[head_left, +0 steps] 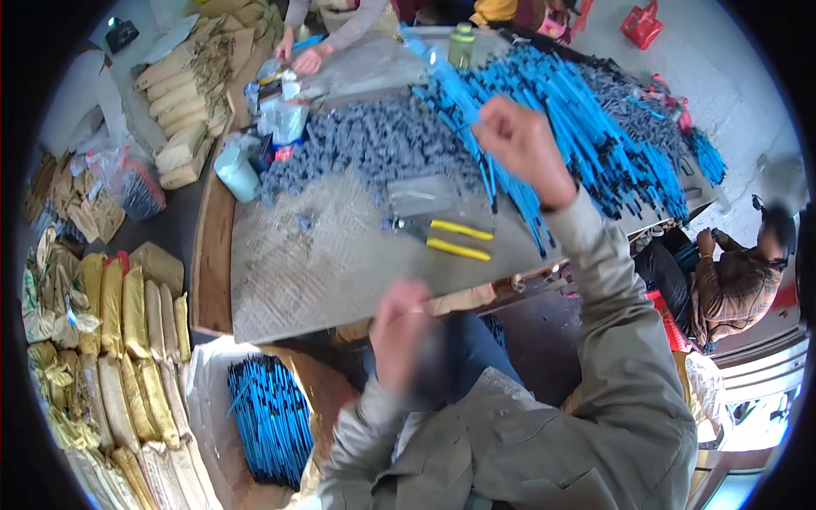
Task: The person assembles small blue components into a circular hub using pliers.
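Note:
My right hand [520,144] is raised over a large pile of thin blue rods with black ends [578,127]. Its fingers are curled together; whether anything is pinched in them I cannot make out. A translucent blue plastic sleeve [444,75] lies just beyond those fingers. Lower down, my left hand [399,331] hovers in front of the table's near edge, smeared by motion, so its fingers do not show clearly. Between the hands, pliers with yellow handles [459,240] lie on the table beside a small clear plastic bag [421,195].
Small grey parts [382,140] are heaped mid-table. A pale cup [236,174] stands at the left edge, a green bottle [461,47] at the back. An open sack of blue rods [270,421] sits lower left beside stacked packets [127,314]. Co-workers' hands [306,58] work at the far side.

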